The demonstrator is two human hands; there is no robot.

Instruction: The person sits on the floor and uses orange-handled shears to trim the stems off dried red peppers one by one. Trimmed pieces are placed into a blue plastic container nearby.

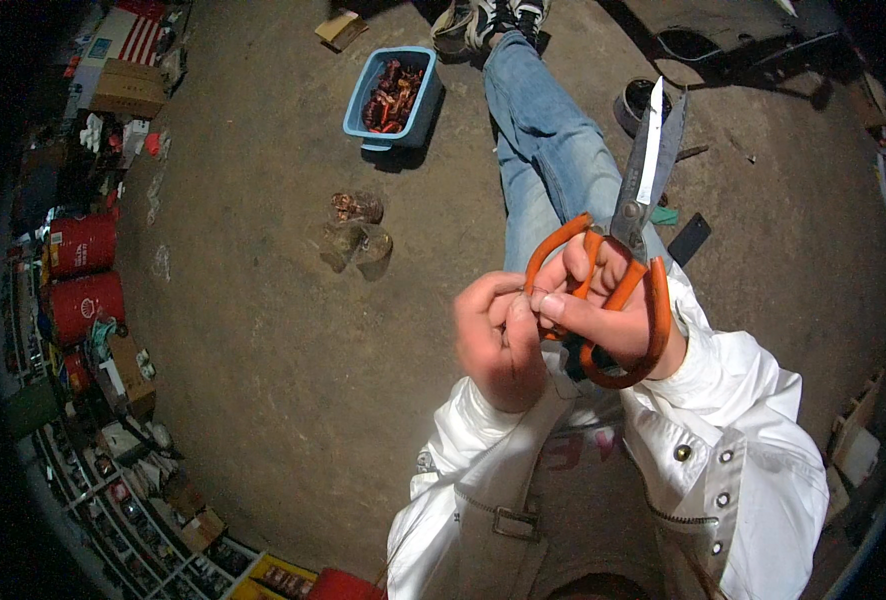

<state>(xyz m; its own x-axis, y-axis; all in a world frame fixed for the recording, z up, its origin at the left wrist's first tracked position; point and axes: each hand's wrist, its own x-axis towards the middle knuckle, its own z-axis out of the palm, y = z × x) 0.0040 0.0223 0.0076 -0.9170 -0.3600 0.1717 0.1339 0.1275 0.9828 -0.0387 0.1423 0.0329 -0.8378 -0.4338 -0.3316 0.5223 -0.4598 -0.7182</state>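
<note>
A large pair of scissors (631, 208) with orange handles hangs on my right hand (613, 322), blades pointing up and slightly apart. Its handle loops pass around that hand, while the thumb and fingers pinch together at the left. My left hand (503, 335) is closed in a pinch, its fingertips meeting those of the right. Something small and thin may lie between them, but I cannot make it out. Beyond the hands, a blue plastic basin (429, 100) on the floor holds a heap of reddish-brown, copper-coloured pieces.
Outstretched jeans-clad legs (553, 130) lie ahead. Several clear containers (359, 207) sit left of them; a dark phone (690, 240) and a round black container (631, 108) lie right. A small cardboard box (341, 30) is farther off. Red drums (83, 245) and cluttered shelving (113, 500) line the left.
</note>
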